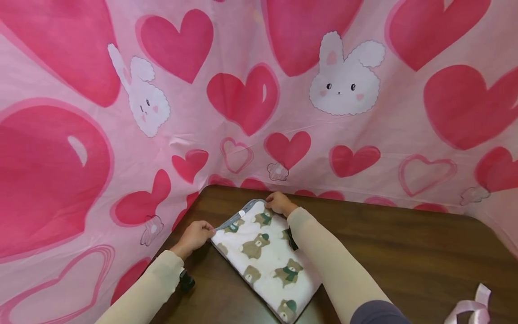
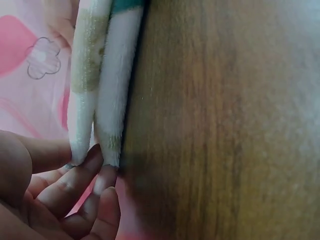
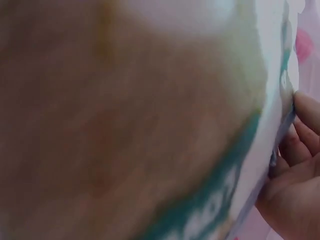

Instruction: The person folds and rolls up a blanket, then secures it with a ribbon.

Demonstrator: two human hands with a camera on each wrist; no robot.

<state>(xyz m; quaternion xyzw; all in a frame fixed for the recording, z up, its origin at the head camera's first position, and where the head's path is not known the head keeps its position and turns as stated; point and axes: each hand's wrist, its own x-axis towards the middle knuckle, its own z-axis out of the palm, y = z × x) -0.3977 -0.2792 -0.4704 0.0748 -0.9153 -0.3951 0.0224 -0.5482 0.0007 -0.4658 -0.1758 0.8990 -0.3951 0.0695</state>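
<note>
A folded white fleece blanket printed with brown bears in green scarves lies slantwise on the table. Grey trim runs along its far edge, with a small white tag on it. My left hand pinches the far left corner; the left wrist view shows thumb and fingers on either side of the upper layer, with fingertips at the lower one. At the far right corner, my right hand pinches the edge between thumb and fingers. The right forearm covers part of the blanket's right side.
The brown wooden table extends to the right. A pink satin ribbon lies near its front right. Behind and to the left hangs a pink cloth with hearts and rabbits, meeting the table's far edge.
</note>
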